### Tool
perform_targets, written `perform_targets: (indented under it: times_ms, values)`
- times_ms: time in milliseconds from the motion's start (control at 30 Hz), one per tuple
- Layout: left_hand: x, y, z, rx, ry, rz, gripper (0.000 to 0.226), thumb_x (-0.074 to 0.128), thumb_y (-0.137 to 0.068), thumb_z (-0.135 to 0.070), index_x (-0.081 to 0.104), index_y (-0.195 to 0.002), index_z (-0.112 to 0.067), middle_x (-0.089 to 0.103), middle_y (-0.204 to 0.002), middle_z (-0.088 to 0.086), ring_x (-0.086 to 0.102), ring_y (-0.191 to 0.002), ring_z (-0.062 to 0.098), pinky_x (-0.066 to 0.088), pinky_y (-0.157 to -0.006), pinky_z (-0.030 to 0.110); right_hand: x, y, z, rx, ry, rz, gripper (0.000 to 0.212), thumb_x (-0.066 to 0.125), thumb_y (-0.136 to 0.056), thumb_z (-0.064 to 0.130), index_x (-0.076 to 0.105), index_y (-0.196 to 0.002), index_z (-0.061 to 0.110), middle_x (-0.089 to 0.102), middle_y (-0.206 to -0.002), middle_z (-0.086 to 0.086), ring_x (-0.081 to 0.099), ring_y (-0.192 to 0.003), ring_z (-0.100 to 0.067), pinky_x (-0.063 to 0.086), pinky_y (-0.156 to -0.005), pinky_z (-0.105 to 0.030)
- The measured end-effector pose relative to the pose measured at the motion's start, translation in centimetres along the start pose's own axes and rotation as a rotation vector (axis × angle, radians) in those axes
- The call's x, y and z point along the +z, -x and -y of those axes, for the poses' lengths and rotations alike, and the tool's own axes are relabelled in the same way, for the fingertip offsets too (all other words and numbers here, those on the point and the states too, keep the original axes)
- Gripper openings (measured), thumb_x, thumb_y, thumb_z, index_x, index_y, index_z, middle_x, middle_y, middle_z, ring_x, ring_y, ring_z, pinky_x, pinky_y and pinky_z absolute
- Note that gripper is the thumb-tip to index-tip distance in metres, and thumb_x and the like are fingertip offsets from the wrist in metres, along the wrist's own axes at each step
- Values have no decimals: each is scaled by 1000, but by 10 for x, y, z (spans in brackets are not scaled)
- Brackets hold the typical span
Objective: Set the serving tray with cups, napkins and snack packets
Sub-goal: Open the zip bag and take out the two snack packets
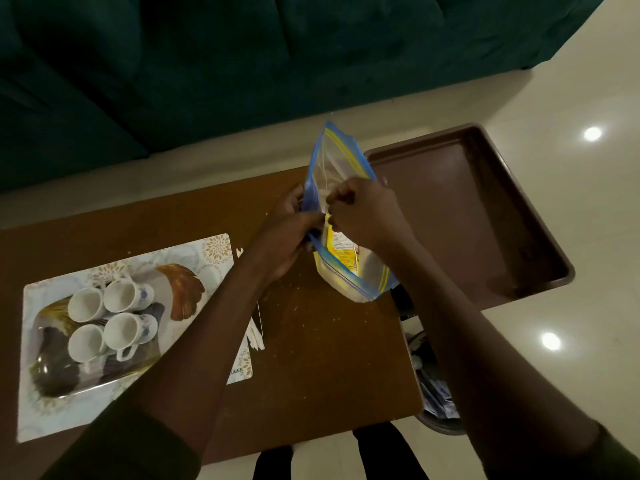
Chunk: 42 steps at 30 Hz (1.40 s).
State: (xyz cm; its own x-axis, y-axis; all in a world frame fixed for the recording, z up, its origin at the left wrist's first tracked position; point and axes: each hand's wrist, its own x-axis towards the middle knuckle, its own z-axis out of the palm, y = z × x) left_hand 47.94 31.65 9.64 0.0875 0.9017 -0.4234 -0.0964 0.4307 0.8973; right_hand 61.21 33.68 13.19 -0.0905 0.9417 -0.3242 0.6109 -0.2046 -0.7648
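A clear zip bag (341, 161) with blue and yellow edges stands on the brown table (329, 358), and a yellow snack packet (341, 249) shows inside it. My left hand (289, 230) grips the bag's left lip. My right hand (363, 211) pinches the opposite lip at the bag's mouth. The brown serving tray (485, 216) lies to the right, overhanging the table edge, with nothing in it. Several white cups (119, 296) with blue flowers stand on a clear plate over a patterned placemat (214, 251) at the left. White folded napkins (254, 336) peek out beside my left forearm.
A dark green sofa (207, 64) runs along the far side. A bin (436, 393) with wrappers sits on the tiled floor below the table's right edge. Crumbs dot the tabletop.
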Motion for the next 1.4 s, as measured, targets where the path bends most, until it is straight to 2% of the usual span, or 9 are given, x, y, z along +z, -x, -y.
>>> perform_targets:
  times_ms: [167, 267, 433, 700, 900, 1100, 1200, 1300, 1400]
  values:
    - [-3, 0, 3, -27, 24, -4, 28, 54, -68, 0, 55, -86, -20, 56, -48, -12, 44, -38, 2, 33, -34, 16, 37, -39, -46, 193, 402, 310, 37, 50, -91, 22, 57, -119, -1, 62, -119, -16, 59, -109, -28, 42, -74, -25]
    - [-3, 1, 5, -32, 2, 7, 31, 53, -63, -2, 56, -92, -15, 54, -49, -14, 41, -38, 2, 32, -34, 16, 64, -48, -73, 278, 291, 279, 68, 63, -87, 33, 35, -140, 1, 50, -136, -17, 53, -123, -31, 37, -79, -28]
    - [-3, 2, 7, -13, -29, 64, 34, 52, -66, -1, 59, -93, -22, 52, -51, -13, 38, -40, 2, 31, -35, 17, 80, -52, -102, 317, 261, 209, 84, 75, -78, 38, 35, -140, 0, 52, -136, -17, 55, -122, -30, 41, -80, -29]
    - [3, 0, 10, -17, 1, 29, 37, 53, -68, 0, 60, -93, -27, 54, -55, -11, 41, -42, 3, 32, -35, 17, 53, -50, -97, 202, 470, 162, 30, 65, -82, 21, 63, -104, 1, 68, -105, -19, 66, -99, -34, 41, -67, -30]
    - [9, -7, 12, 28, -18, -133, 29, 54, -87, 4, 55, -88, -25, 55, -79, 3, 46, -56, 13, 38, -42, 21, -18, -48, -47, 195, 59, 153, 15, 55, -76, 16, 53, -61, 14, 53, -70, -3, 49, -70, -19, 40, -60, -22]
    - [20, -10, 13, 107, 47, -275, 10, 56, -95, -21, 59, -96, -30, 68, -95, -8, 67, -90, 11, 54, -77, 33, -59, -34, -11, 275, -292, 224, 31, 57, -59, 11, 62, -88, 5, 69, -100, -21, 66, -92, -36, 55, -86, -45]
    - [23, -14, 12, 60, 135, -240, 18, 59, -94, -28, 62, -111, -25, 71, -108, -4, 69, -99, 14, 55, -87, 40, -71, -24, -19, 337, -520, 344, 49, 60, -75, 17, 59, -123, 6, 66, -121, -21, 64, -109, -42, 50, -97, -57]
    - [28, -14, 14, 27, 57, -268, 50, 65, -89, -32, 50, -135, -17, 63, -128, 4, 65, -110, 18, 57, -87, 34, -64, -12, -20, 234, -548, 427, 33, 64, -90, 24, 64, -120, 10, 72, -112, -14, 70, -101, -30, 56, -91, -45]
    - [31, -14, 18, 65, 38, -283, 29, 59, -93, -30, 57, -120, -17, 71, -106, -1, 71, -91, 12, 58, -71, 27, -73, -8, -20, 66, -354, 282, 25, 69, -86, 14, 68, -110, 5, 72, -108, -14, 70, -99, -25, 56, -91, -45]
